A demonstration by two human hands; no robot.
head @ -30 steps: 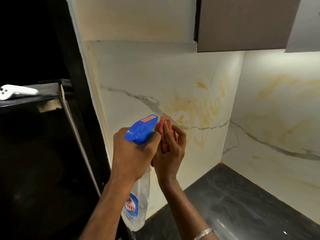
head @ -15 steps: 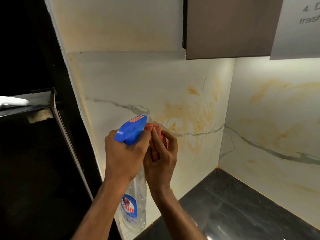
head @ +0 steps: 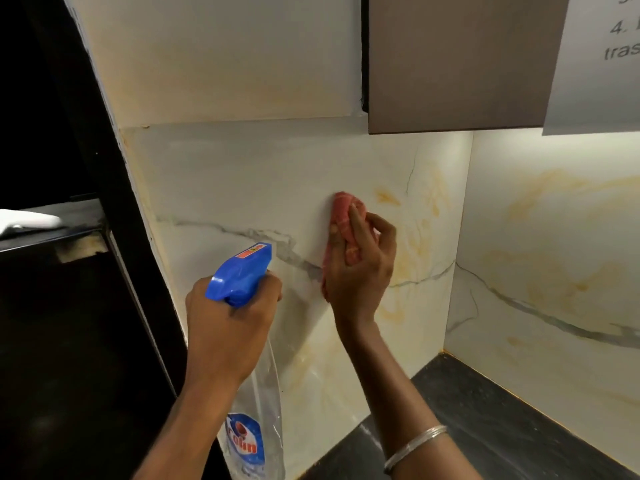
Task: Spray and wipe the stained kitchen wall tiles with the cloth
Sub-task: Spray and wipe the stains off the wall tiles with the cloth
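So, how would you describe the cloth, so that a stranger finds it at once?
Look at the marble-patterned wall tiles below the brown cupboard. The right hand presses a bunched cloth there. It is the only pinkish-red thing, beside the blue-topped spray bottle.

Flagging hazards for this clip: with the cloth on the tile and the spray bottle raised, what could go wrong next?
1. The spray bottle in the left hand aims near the right hand; a squeeze might wet it rather than the tile.
2. The bunched cloth may smear the orange stains sideways.
3. Runoff could drip onto the dark countertop.
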